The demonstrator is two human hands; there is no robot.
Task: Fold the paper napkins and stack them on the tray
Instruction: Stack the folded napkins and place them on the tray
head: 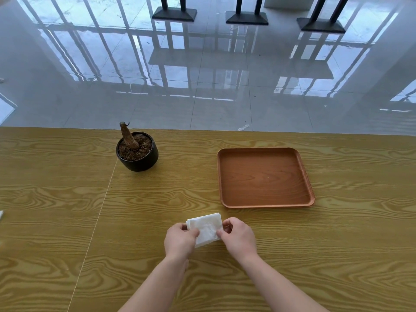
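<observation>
A white paper napkin [206, 227], folded into a small rectangle, lies on the wooden table [67, 199] near its front middle. My left hand [180, 240] pinches its left edge and my right hand [238, 237] pinches its right edge. The brown wooden tray [227, 176] sits beyond and to the right of the napkin, with nothing on it.
A black pot [140, 162] with soil and a bare stump stands at the back left of the table. A bit of white paper [1, 215] shows at the left edge. Beyond the table's far edge is shiny tiled floor with black table bases [173, 13].
</observation>
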